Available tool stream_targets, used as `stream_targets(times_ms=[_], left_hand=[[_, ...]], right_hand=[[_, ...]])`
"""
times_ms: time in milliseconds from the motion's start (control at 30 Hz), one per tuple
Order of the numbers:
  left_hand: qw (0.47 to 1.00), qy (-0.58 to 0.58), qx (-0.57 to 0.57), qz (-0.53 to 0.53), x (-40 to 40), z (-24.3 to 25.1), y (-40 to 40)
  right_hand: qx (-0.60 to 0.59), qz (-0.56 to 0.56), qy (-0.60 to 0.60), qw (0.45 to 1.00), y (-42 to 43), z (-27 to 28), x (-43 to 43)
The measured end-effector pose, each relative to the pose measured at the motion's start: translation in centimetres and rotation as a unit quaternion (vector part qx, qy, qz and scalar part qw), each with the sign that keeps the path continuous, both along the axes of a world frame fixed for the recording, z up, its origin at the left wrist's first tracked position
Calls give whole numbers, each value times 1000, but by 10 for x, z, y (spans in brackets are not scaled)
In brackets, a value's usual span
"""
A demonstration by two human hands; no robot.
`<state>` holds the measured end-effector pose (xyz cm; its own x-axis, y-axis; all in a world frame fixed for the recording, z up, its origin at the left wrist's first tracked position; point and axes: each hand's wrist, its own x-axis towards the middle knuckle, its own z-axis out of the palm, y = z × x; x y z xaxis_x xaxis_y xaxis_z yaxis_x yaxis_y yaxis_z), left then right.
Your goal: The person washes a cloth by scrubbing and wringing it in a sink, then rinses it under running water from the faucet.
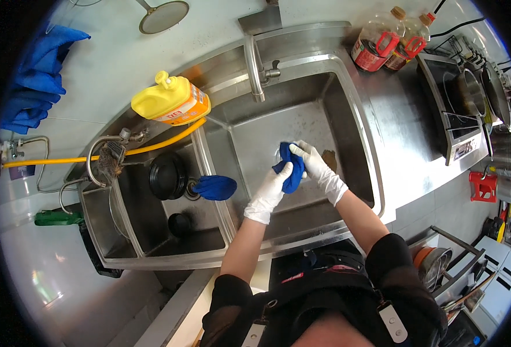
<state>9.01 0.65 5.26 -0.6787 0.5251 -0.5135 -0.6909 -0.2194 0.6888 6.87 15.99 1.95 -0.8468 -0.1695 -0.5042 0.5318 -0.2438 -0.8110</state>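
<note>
Both my hands wear white gloves and grip a bunched blue cloth (293,167) over the large stainless-steel sink basin (264,126). My left hand (269,191) holds the cloth's lower left side, with the thumb on top. On its right side, my right hand (314,159) pinches the upper part. A brownish patch (329,160) shows on the basin just right of my right hand; what it is I cannot tell. A second blue cloth (215,188) hangs over the divider between the basins. Above the large basin stands a metal faucet (254,69).
Black dishes (167,176) and a small black bowl (180,224) lie in the left basin. A yellow detergent jug (172,100) stands behind the divider, near a yellow hose (164,146). Two plastic bottles (376,41) and an induction cooker (452,108) with a pot occupy the right counter.
</note>
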Motion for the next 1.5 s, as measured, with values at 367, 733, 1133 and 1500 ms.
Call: stream_targets(times_ms=[367,733,1133,1500], left_hand=[[958,-225,161,73,9,13,6],[836,404,-371,-12,-7,31,14],[633,445,-586,-242,-6,-29,20],[731,371,-562,-110,-38,-11,6]], right_hand=[[-110,16,31,993,-7,50,-13],[-27,27,48,998,-20,61,-39],[207,-160,17,965,-46,-1,-39],[449,-95,346,818,7,0,-122]])
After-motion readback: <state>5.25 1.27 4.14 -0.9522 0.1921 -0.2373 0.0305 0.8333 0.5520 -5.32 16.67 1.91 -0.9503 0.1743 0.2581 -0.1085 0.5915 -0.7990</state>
